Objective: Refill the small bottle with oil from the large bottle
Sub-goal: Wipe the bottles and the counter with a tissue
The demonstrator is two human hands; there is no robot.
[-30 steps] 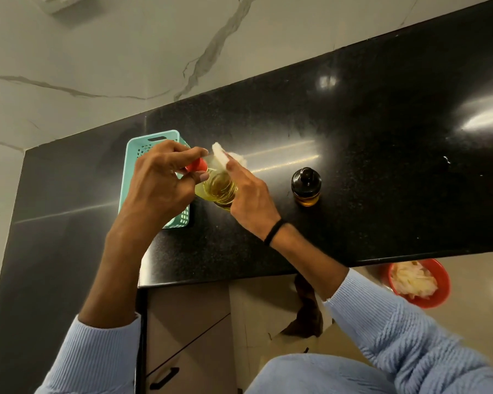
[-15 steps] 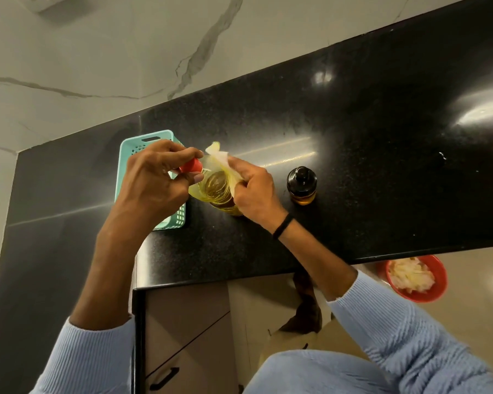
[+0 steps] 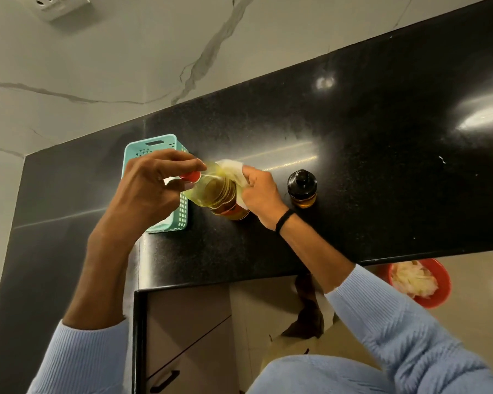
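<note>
Yellow oil (image 3: 211, 191) in large bottle (image 3: 231, 211)

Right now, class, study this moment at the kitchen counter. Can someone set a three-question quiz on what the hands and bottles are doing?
1. True or false: the small bottle standing on the countertop has its dark top off.
2. What does the left hand pinch? A. the red cap of the large bottle; B. the small bottle; C. nothing.
3. Fill in: seen from the person, the small bottle stands to the ___ of the large bottle, which the right hand holds.

Key: 1 false; 2 A; 3 right.
</note>
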